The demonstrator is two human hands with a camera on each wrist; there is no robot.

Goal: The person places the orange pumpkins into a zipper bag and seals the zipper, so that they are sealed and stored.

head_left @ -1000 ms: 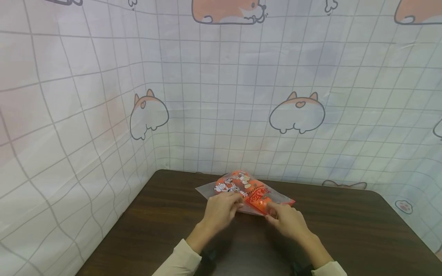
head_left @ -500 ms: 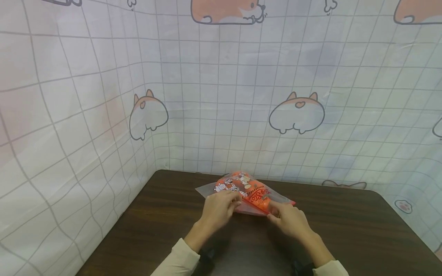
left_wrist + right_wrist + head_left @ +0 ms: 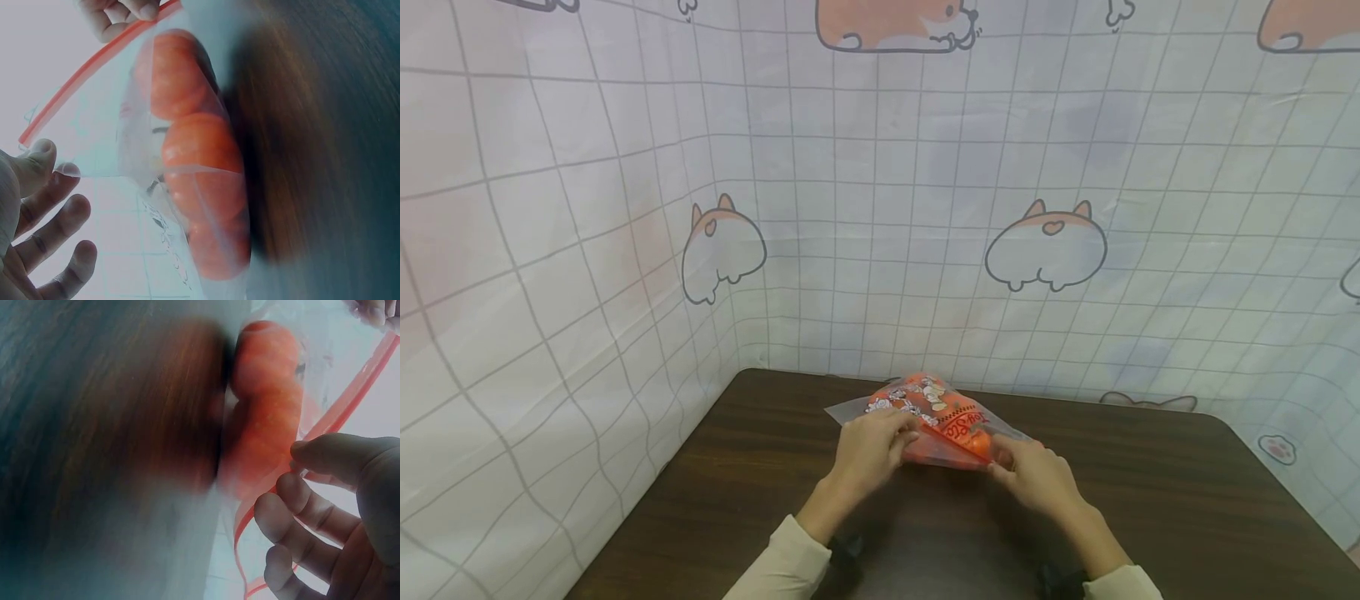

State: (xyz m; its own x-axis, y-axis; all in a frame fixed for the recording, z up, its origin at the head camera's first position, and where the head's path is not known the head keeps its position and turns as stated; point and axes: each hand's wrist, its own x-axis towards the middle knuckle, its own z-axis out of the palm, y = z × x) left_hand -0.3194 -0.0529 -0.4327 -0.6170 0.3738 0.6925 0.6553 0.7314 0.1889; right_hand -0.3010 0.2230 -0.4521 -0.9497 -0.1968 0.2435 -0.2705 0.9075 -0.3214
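A translucent zip bag (image 3: 940, 454) with cartoon figures and red lettering lies on the dark table (image 3: 745, 483). Inside are several round orange-red pieces (image 3: 203, 150), tomato-like in look, in a row. My left hand (image 3: 868, 450) pinches the bag's red zip strip (image 3: 81, 75) near one end, its other fingers loosely bent. Farther along, my right hand (image 3: 1037, 473) pinches the same edge between thumb and forefinger (image 3: 297, 487). Between the hands the strip runs fairly straight, raised along the bag's near side.
Behind the table hangs a white gridded cloth (image 3: 887, 250) printed with cartoon dogs, and it continues along the left side. The bag lies near the table's far edge. Light sleeves (image 3: 786, 558) cover both forearms.
Both hands have drawn slightly apart, the left going left and the right going right. The strip between them is pulled straighter, and more of the bag's near side shows.
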